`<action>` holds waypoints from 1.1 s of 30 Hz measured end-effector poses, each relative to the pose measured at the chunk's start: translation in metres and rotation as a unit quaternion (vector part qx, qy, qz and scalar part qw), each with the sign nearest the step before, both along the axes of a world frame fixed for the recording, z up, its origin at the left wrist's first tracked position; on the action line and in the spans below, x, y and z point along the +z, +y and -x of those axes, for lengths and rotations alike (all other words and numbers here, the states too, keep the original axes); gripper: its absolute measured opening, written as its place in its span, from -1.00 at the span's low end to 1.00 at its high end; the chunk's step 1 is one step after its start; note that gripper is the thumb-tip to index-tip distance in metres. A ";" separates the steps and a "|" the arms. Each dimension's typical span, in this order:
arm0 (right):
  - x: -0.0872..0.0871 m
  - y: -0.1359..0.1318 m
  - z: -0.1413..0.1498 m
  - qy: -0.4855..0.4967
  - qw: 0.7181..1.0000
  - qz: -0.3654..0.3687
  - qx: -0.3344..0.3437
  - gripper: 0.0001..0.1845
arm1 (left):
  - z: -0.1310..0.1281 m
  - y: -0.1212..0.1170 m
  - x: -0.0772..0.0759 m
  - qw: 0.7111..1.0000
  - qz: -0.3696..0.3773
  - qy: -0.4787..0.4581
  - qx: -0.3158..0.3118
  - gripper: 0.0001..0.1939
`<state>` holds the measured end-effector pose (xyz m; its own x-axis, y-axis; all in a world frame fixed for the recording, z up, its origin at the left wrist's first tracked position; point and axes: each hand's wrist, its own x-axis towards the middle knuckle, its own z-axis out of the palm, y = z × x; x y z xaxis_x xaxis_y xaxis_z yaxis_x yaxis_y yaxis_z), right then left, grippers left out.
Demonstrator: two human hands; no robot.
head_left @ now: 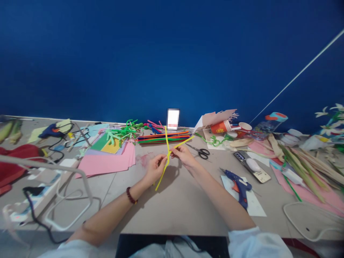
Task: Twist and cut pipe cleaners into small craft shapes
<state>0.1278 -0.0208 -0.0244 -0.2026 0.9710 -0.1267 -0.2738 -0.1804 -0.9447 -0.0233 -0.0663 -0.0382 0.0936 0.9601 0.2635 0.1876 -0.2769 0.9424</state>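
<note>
Yellow pipe cleaners cross and meet between my two hands above the middle of the table. My left hand pinches them just below the crossing, and one yellow end hangs down past the fingers. At the crossing itself, my right hand is closed on the yellow strands, with one end sticking out toward the upper right. Behind the hands lies a bundle of coloured pipe cleaners. Black scissors rest to the right of my right hand.
Left are pink paper sheets, green pipe-cleaner pieces and a white power strip with cables. Right are a blue glue gun, a phone, a red paper cup and dried husks. A blue wall rises behind.
</note>
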 end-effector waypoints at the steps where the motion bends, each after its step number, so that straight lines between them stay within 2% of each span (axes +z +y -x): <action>1: 0.001 0.000 0.000 0.001 1.000 0.001 0.002 -0.56 | 0.000 0.000 -0.001 1.000 -0.001 0.001 0.000 -0.73; 7: 0.006 -0.005 -0.003 0.010 0.999 0.020 0.047 -0.58 | 0.000 0.001 -0.008 1.000 -0.003 -0.013 0.004 -0.73; 13: 0.012 -0.015 0.002 -0.064 0.990 0.008 0.123 -0.64 | 0.001 0.007 -0.007 0.996 0.018 -0.081 0.035 -0.76; 17: 0.013 -0.015 0.003 -0.111 0.988 0.000 0.109 -0.71 | 0.002 0.009 -0.005 0.986 0.086 -0.143 0.011 -0.69; 22: 0.013 -0.016 -0.001 -0.210 0.972 -0.085 0.056 -0.86 | 0.002 0.010 -0.004 0.967 0.152 -0.203 -0.021 -0.63; 26: 0.014 -0.018 -0.002 -0.251 0.962 -0.086 0.061 -0.85 | 0.004 0.015 -0.005 0.931 0.214 -0.291 -0.045 -0.62; 28: 0.013 -0.017 -0.001 -0.298 0.946 -0.117 0.054 -0.86 | 0.005 0.018 -0.006 0.904 0.255 -0.337 -0.064 -0.59; 30: 0.012 -0.015 -0.001 -0.356 0.916 -0.186 0.027 -0.88 | 0.006 0.020 -0.006 0.883 0.284 -0.364 -0.082 -0.60; 33: 0.007 -0.012 0.000 -0.396 0.883 -0.254 0.001 -0.85 | 0.006 0.023 -0.007 0.869 0.290 -0.388 -0.094 -0.67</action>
